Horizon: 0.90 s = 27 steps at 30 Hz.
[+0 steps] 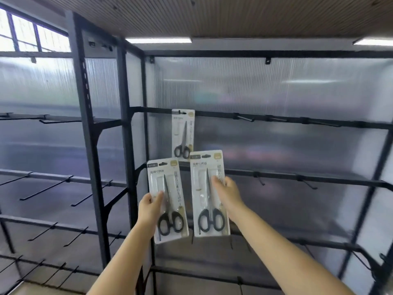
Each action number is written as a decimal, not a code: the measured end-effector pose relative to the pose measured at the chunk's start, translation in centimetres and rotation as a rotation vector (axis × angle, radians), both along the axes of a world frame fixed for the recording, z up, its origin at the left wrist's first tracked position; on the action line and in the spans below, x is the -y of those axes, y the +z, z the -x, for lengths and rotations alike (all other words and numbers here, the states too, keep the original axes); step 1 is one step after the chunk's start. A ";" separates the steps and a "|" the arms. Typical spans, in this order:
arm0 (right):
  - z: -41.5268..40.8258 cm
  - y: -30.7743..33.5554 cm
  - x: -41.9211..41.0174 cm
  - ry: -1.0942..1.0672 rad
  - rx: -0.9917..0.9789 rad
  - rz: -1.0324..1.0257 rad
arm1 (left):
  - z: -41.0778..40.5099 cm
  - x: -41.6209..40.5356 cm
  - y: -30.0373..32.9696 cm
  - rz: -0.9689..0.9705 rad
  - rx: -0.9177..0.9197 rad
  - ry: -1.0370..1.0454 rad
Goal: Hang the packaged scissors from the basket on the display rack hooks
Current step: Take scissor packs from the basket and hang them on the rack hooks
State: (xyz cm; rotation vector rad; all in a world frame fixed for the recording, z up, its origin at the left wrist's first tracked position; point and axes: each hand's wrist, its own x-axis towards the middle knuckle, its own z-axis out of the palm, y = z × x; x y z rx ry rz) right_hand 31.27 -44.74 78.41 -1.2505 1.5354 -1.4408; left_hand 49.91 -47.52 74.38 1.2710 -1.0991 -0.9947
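A scissors pack (167, 199) is pinched by the left hand (150, 206); another pack (209, 193) is pinched by the right hand (228, 193). A third pack (183, 134) (already hung) is seen at the left end of the display rack's top rail (297, 119).

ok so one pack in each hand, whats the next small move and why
Probably lift the right hand so its pack has its hang hole level with a bare hook on the top bar, just right of the hung pack. That pack is higher and nearer the bar than the one the left hand holds, and the hooks there look free.
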 end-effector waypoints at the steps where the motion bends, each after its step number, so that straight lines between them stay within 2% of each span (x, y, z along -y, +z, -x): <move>1: -0.8 0.6 1.1 0.009 0.001 0.018 | -0.7 0.8 0.4 0.009 -0.007 0.003; 5: -3.9 3.5 5.1 0.006 -0.031 0.083 | -2.5 3.3 3.1 0.078 -0.019 0.012; 9: -5.9 7.0 9.0 -0.042 -0.099 0.139 | -3.7 5.2 5.8 0.146 0.047 -0.010; 14: -6.6 9.7 13.3 -0.105 -0.076 0.189 | -5.1 7.4 7.2 0.193 0.081 -0.035; 27: -6.9 8.7 18.2 -0.164 -0.078 0.156 | -6.0 11.2 6.3 0.163 0.064 -0.068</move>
